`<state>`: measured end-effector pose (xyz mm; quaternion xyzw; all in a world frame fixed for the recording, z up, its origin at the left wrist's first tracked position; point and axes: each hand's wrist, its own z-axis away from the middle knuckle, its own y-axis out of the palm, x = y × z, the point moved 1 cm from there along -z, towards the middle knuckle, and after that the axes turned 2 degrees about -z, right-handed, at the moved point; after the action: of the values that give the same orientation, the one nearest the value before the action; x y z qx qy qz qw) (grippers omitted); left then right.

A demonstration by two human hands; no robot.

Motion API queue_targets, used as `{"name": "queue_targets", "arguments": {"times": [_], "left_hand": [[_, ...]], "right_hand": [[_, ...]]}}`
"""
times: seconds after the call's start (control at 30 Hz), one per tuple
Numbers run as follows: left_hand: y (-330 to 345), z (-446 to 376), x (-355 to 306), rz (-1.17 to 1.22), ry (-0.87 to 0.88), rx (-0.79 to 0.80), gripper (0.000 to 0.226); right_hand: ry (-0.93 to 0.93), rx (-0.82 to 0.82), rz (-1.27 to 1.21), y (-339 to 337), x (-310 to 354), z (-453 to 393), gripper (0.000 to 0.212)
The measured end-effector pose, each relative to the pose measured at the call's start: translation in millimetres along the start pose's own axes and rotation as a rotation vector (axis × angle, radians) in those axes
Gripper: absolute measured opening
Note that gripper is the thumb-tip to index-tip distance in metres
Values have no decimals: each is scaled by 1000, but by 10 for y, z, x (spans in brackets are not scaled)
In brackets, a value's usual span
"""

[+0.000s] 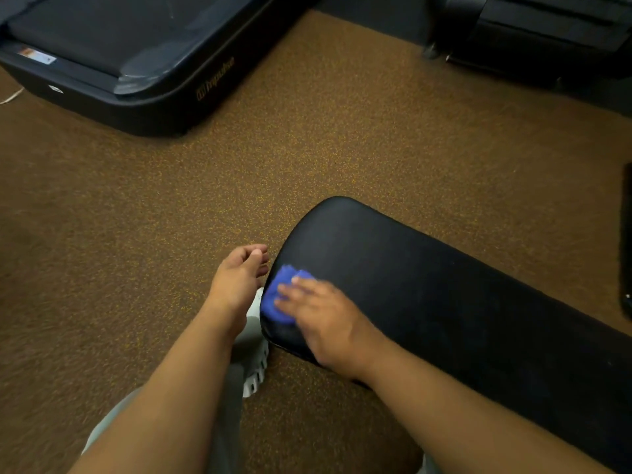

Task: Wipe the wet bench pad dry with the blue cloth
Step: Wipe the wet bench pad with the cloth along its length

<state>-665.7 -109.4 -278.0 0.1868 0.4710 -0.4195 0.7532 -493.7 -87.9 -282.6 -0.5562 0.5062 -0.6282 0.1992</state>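
Note:
A black padded bench pad point(427, 289) runs from the centre of the view to the lower right. A crumpled blue cloth point(278, 295) lies on the pad's near left corner. My right hand point(321, 319) presses flat on the cloth, fingers spread over it, and is blurred. My left hand point(239, 278) hovers just left of the pad's edge, above the floor, fingers loosely apart and holding nothing.
The floor point(307, 148) is brown speckled rubber. A dark treadmill base point(136, 80) stands at the back left and another dark machine point(530, 32) at the back right. A white shoe point(254, 357) shows below the pad's corner. A black object point(627, 241) sits at the right edge.

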Motion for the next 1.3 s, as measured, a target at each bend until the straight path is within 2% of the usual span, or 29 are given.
{"name": "queue_targets", "arguments": {"times": [0.07,0.17,0.2,0.27,0.33,0.37,0.43,0.5,0.53,0.6,0.7,0.77,0.8,0.87,0.93,1.0,1.07,1.2,1.3], "left_hand": [[34,7,9,-20,18,30,18],[59,30,29,-69,32,41,18],[63,38,30,-85,34,42,17],[76,43,20,-100,36,40,17],[82,41,26,-158,47,23,16],[83,32,39,-196,56,14,15],[84,26,61,-244,63,7,14],[83,31,42,-233,55,11,14],[82,27,33,-208,50,10,16],[72,21,23,-160,50,12,23],[48,12,40,-134,55,18,33],[39,17,34,-141,48,34,33],[40,25,22,-140,47,41,31],[41,23,15,-120,56,45,25],[46,17,11,-112,69,42,19],[35,-1,15,-109,74,34,22],[30,-18,15,-104,72,48,22],[19,-61,43,-57,80,41,19],[-10,-97,62,-99,159,-7,17]], "right_hand": [[-81,77,-16,-98,-30,230,41],[-39,-56,86,-318,-531,276,37],[54,-138,161,-426,-787,251,37],[388,-240,243,-665,-1206,180,39],[731,-275,245,-742,-1373,42,42],[800,-295,228,-706,-1336,-72,43],[719,-330,192,-538,-1101,-301,44],[488,-332,136,-297,-765,-415,43],[362,-307,112,-184,-578,-405,42],[173,-153,36,-30,-233,-239,41],[21,-59,23,-81,-172,156,40],[55,-162,123,-256,-489,366,37],[137,-243,183,-372,-694,443,37],[462,-336,282,-636,-1049,511,38],[866,-330,345,-813,-1218,427,34],[1108,-324,349,-868,-1265,196,30],[1116,-289,311,-859,-1264,-125,28],[885,-201,226,-711,-1215,-797,24],[740,-158,201,-611,-1124,-1141,27]]}}
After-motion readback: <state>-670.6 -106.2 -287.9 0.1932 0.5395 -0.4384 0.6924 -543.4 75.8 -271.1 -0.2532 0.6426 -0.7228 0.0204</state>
